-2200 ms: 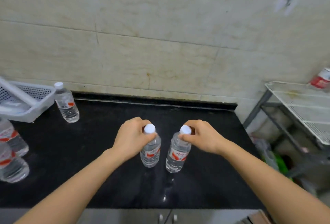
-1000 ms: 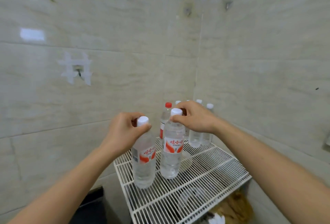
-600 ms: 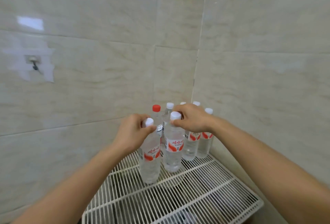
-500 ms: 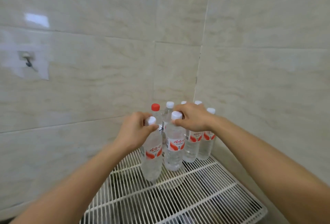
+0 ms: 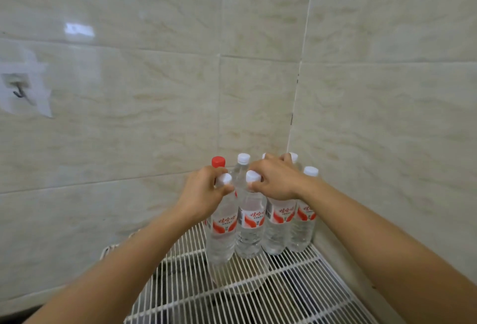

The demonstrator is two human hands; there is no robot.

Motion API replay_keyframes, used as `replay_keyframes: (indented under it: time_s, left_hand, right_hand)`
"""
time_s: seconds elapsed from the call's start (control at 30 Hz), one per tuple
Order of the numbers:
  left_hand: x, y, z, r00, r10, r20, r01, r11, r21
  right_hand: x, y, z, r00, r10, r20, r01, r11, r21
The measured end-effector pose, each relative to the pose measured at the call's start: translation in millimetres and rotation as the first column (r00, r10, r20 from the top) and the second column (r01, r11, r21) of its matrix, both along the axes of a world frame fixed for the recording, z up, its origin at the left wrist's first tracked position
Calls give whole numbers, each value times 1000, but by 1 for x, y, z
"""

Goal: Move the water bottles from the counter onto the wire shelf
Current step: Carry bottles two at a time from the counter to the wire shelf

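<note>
My left hand [image 5: 202,195] grips the neck of a clear water bottle [image 5: 222,233] with a white cap and red label; its base rests on the white wire shelf [image 5: 296,287]. My right hand [image 5: 275,181] holds the neck of a second such bottle [image 5: 250,230], standing just right of the first. Both bottles stand upright and close together. Behind them in the corner stand several more bottles, one with a red cap [image 5: 218,161] and one at the far right [image 5: 303,225].
Beige tiled walls meet in a corner right behind the bottles. A wall hook [image 5: 19,91] with tape sits at the far left. The front and right of the wire shelf hold nothing.
I carried both bottles from the black counter over to the wire shelf and lowered them next to the group in the corner. In the last half second they moved slightly back.
</note>
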State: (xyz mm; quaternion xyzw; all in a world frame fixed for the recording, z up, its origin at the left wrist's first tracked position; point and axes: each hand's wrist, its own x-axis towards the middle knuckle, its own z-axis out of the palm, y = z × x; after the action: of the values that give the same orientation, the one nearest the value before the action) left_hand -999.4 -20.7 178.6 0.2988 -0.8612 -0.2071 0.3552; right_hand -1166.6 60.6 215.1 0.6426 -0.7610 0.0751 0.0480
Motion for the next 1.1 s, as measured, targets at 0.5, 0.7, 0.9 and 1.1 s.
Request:
replay_keyframes:
  time_s: [0.5, 0.7, 0.9, 1.1]
  left_hand:
    - [-17, -11, -3, 999, 44, -20, -42, 996, 79]
    - [-19, -10, -10, 998, 63, 1, -63, 995, 81]
    - [-6, -5, -12, 995, 98, 35, -98, 995, -9]
    - [63, 1, -27, 970, 242, 21, -241, 970, -43]
  right_hand:
    - [-20, -11, -9, 996, 33, 81, -29, 998, -49]
    - [-19, -5, -12, 996, 12, 86, -4, 996, -92]
    - [-7, -1, -16, 999, 34, 32, -26, 973, -230]
    - [51, -13, -19, 976, 189, 109, -120, 882, -455]
